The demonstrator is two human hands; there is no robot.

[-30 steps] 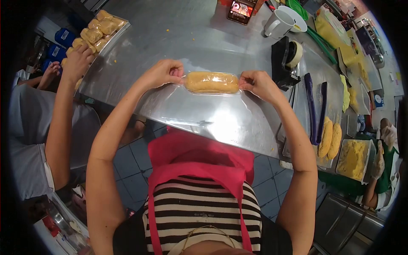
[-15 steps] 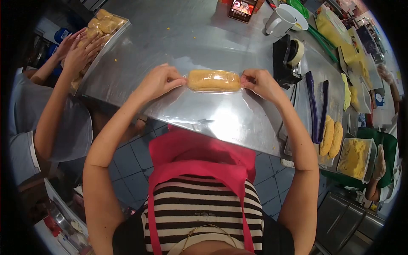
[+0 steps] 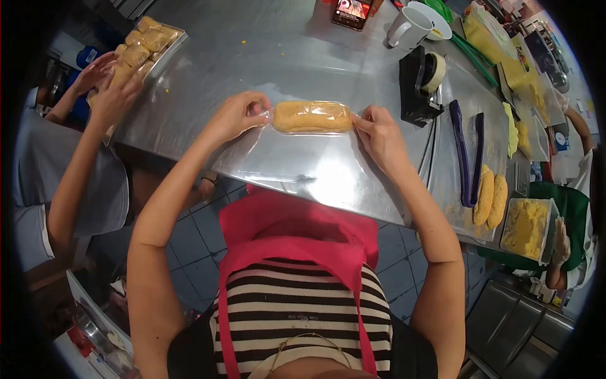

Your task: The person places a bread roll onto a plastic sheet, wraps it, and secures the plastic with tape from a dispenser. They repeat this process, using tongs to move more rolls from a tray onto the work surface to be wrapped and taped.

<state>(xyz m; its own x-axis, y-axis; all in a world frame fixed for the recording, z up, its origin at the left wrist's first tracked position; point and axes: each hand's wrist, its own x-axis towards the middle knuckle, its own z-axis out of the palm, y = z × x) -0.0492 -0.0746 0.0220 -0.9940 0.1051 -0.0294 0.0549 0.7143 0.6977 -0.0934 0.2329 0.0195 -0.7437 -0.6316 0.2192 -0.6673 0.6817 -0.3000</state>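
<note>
A long yellow bread roll (image 3: 312, 117) lies on the steel table, wrapped in clear plastic film (image 3: 271, 117) that extends past both its ends. At the roll's left end my left hand (image 3: 241, 116) pinches the film between thumb and fingers. My right hand (image 3: 377, 129) is closed on the film at the right end, its fingertips close to the roll. The roll lies between the two hands, parallel to my chest.
Steel table (image 3: 208, 69); tape dispenser (image 3: 416, 88), white mug (image 3: 410, 28) and phone (image 3: 351, 12) beyond. At right, tray with purple tongs (image 3: 466, 158), two rolls (image 3: 491, 199) and tub (image 3: 527, 227). Co-worker's hands (image 3: 117, 88) touch packed buns (image 3: 148, 41) at left.
My left hand has loosened its curled fingers a little, and my right hand has turned with its fingers more upright. The whole view has shifted slightly.
</note>
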